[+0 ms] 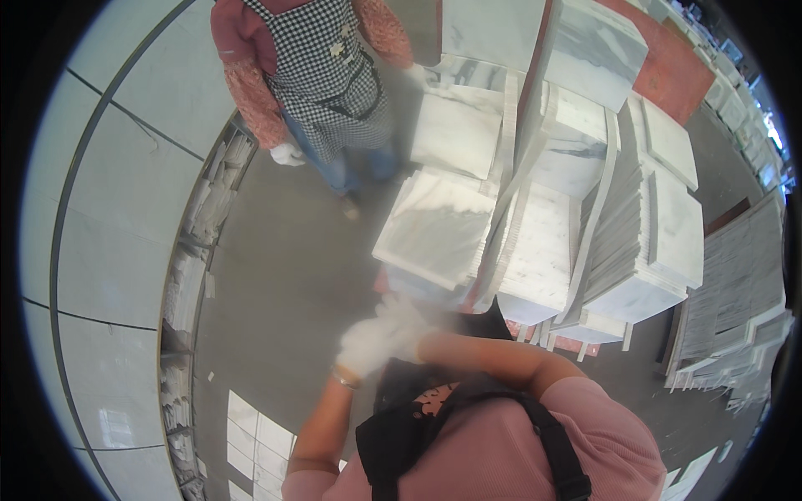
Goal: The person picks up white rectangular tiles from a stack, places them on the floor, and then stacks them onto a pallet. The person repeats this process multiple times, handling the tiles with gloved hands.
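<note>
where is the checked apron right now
In the head view, the apron is at the top, left of centre, worn by a co-worker standing left of the tile stacks.

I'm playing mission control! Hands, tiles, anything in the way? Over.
Left hand, right hand close together, white-gloved, blurred; grip unclear. Pale tiles stacked ahead. Person in checked apron beyond, seemingly not blocking.

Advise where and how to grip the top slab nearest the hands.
Probably the left and near edges of the marble slab, coming from the left: it lies broad face up with those edges facing outward, while stone stacks crowd its right.
</note>
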`<state>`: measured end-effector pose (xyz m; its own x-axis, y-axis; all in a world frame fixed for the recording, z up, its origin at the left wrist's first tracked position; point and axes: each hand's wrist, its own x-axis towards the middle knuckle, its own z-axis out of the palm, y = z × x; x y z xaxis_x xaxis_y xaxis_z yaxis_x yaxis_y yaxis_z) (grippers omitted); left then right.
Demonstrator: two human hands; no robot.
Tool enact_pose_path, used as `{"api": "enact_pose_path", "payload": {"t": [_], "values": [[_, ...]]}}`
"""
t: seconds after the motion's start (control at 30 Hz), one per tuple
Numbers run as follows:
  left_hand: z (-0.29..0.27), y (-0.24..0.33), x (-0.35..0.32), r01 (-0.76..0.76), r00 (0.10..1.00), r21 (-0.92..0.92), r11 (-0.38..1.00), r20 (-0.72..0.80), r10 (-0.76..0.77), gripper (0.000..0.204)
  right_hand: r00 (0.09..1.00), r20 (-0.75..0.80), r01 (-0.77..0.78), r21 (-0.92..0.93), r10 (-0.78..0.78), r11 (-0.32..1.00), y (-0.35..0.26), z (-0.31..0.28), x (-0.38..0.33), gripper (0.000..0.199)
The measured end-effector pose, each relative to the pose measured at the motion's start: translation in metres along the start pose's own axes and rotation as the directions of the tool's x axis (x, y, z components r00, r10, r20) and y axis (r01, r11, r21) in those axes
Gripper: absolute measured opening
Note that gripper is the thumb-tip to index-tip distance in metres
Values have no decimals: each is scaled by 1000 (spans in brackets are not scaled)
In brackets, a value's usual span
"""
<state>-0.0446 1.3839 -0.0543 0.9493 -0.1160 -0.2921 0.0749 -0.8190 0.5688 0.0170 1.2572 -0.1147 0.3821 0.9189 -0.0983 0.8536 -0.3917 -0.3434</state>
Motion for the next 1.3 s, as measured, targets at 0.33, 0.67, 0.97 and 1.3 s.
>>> {"api": "enact_pose_path", "payload": {"t": [0.33, 0.67, 0.97, 1.3], "values": [[-31, 23, -9, 24, 996, -524, 852, -63, -66, 37, 931, -340, 231, 266, -133, 936, 28, 57, 43, 16], [-23, 26, -20, 199, 974, -690, 696, 60, -219, 40, 756, -654, 557, 629, -18, 542, 14, 108, 63, 51], [-22, 27, -29, 142, 979, -623, 770, -25, -201, 42, 901, -433, 432, 889, -29, 153, 26, 134, 41, 42], [-11, 23, -34, 88, 984, -572, 815, -76, -159, 40, 955, -296, 293, 926, -26, 236, 25, 132, 48, 27]]}}
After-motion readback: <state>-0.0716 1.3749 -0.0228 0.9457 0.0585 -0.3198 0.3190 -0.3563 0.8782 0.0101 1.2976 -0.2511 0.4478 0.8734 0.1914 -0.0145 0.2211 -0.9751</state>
